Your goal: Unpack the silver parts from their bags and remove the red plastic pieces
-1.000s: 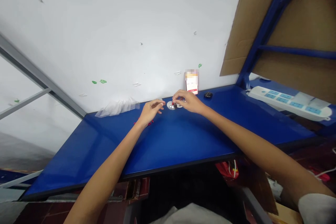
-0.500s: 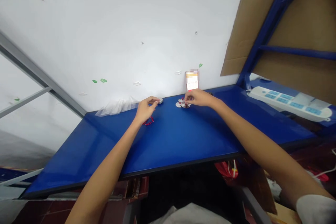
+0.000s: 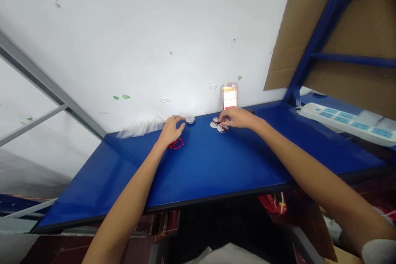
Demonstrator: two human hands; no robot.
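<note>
A short stack of silver round discs (image 3: 189, 120) lies near the wall, just beyond the fingertips of my left hand (image 3: 172, 130). That hand is open, thumb and fingers apart, with nothing between them. Partly beneath it are several red cords (image 3: 177, 144), looped in a small pile. To the right, my right hand (image 3: 234, 117) is closed, fingertips pinched together over a group of shiny round discs (image 3: 222, 129) with small red pieces on them. What sits in its pinch is too small and hidden to make out.
A lit phone (image 3: 229, 95) leans on the wall behind my right hand. Clear plastic bags (image 3: 140, 127) lie along the wall at left. A white power strip (image 3: 346, 123) stands at right. The blue table (image 3: 216, 169) ends in a dark front edge.
My left hand's thumb and fingers have spread from a near pinch and come away from the disc stack, which now shows more fully. My right hand stays over its discs. The view has shifted slightly.
</note>
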